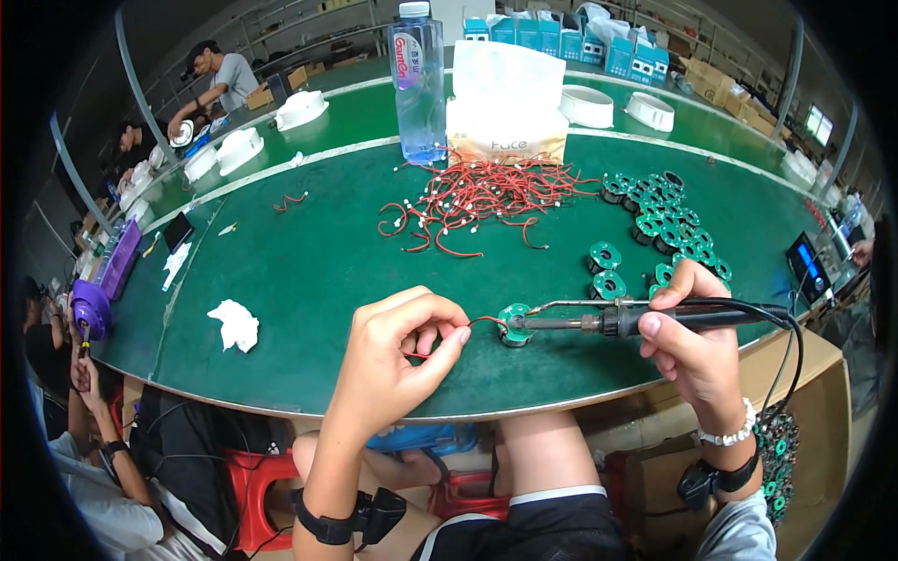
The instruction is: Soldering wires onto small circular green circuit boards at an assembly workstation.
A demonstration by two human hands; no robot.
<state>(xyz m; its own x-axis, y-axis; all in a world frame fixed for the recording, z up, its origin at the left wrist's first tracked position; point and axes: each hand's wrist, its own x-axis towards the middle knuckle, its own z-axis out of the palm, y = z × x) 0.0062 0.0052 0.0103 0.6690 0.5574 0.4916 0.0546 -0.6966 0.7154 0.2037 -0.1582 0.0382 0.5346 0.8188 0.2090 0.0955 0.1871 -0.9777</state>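
Observation:
Between thumb and fingertips, my left hand [402,351] pinches a thin red wire [486,320]. The wire's free end reaches a small round part with a green circuit board on top [515,325], standing on the green table. My right hand [692,337] is wrapped round the black handle of a soldering iron [613,322]. The iron lies nearly level, and its tip meets the green board near the wire end. A thin metal tube runs along the iron toward the same spot. Whether the wire is joined to the board is too small to tell.
Ahead lies a heap of red wires [496,192] before a tissue box [510,140] and a water bottle [418,89]. More round green-board parts [664,215] cluster at right, near a soldering station [806,266]. Crumpled tissue [234,325] lies left. Other people work at left.

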